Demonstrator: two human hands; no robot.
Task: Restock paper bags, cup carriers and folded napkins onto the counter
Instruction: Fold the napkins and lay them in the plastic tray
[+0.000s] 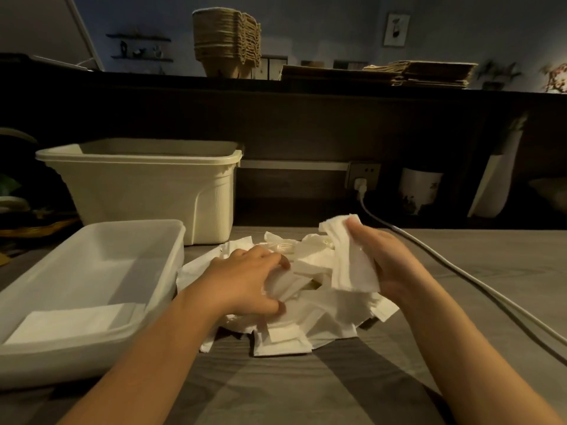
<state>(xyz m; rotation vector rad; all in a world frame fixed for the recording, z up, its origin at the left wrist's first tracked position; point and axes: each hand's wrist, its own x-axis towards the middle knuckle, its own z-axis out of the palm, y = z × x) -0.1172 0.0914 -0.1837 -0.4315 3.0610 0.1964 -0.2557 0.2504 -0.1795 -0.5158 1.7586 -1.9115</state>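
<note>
A loose pile of white folded napkins [294, 320] lies on the grey wooden table in front of me. My right hand [386, 262] holds a small stack of napkins [349, 259] upright above the pile's right side. My left hand [248, 277] reaches into the middle of the pile, with its fingers curled round a napkin [288, 283] there. A shallow translucent tub [92, 351] at the left holds a few flat napkins [73, 320]. Up on the dark counter stand a stack of brown cup carriers [224, 41] and flat stacks of paper bags [399, 73].
A deep cream plastic bin [147, 191] stands behind the shallow tub. A white cable [454, 271] runs from a wall socket [363, 177] across the table to the right. A white cup [418, 191] and a pale cone-shaped holder [497, 185] stand against the back wall.
</note>
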